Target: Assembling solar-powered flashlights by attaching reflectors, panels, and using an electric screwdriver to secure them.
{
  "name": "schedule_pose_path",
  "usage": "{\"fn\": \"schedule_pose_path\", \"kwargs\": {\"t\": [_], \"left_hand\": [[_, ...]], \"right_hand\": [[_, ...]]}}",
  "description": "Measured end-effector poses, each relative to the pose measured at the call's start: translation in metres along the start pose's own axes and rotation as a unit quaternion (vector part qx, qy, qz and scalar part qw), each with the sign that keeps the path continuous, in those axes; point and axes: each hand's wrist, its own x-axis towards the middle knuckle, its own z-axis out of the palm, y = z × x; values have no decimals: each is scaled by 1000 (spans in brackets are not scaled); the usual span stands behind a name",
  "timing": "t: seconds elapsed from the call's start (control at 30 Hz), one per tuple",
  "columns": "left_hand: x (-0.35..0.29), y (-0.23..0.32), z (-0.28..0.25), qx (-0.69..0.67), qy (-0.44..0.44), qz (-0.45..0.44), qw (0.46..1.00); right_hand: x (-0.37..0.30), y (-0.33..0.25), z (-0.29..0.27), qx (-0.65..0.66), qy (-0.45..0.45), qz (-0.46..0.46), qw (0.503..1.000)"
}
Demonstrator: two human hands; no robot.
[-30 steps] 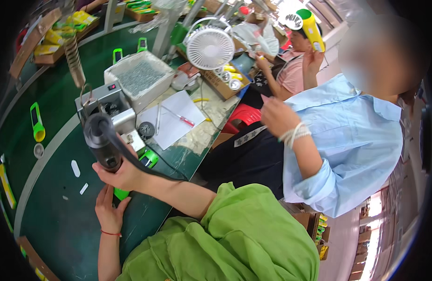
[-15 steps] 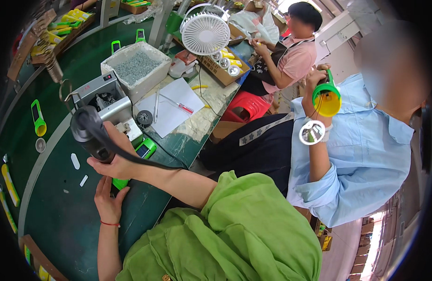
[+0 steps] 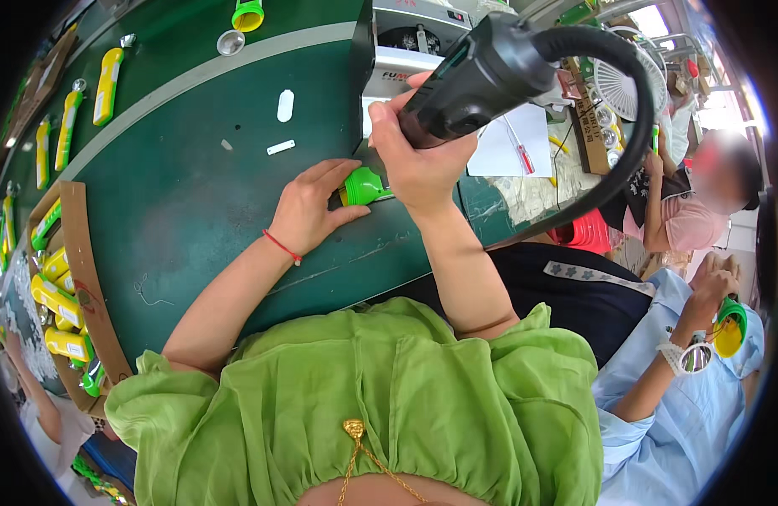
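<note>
A long green tabletop (image 3: 195, 202) with a pale stripe runs through a busy assembly room, strewn with yellow flashlights (image 3: 106, 84) along its far edge and a cardboard box (image 3: 77, 278) of more yellow pieces at the near left. A grey machine (image 3: 414, 34) stands at the far side, with a white sheet of paper (image 3: 515, 143) and a small white fan (image 3: 621, 88) beyond it. To the right, a co-worker in a light blue shirt (image 3: 667, 413) holds another green and yellow piece.

The left hand (image 3: 309, 207) lies flat on the tabletop, its grip spread loosely, fingertips steadying a green flashlight part (image 3: 363, 185) that rests just in front of the person. The right hand (image 3: 418, 160) has its grip wrapped tight around the handle of a black power screwdriver (image 3: 481, 76), whose thick black cable (image 3: 633, 126) loops away to the right. The tool hangs directly above the green part, its tip hidden behind the hand.

The step in hand looks like fastening the part with the driver. The next move likely calls for keeping the part pinned so it cannot roll, and bringing the tip straight down onto its fixing point.
</note>
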Motion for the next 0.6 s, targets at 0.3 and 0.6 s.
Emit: {"fn": "schedule_pose_path", "kwargs": {"t": [0.3,0.6], "left_hand": [[-7,-3,-14,-18,-18,27,999],[-9,-3,-14,-16,-10,42,999]], "right_hand": [[42,-48,-42,1,83,-150,985],[42,-30,-36,3,0,-114,994]]}}
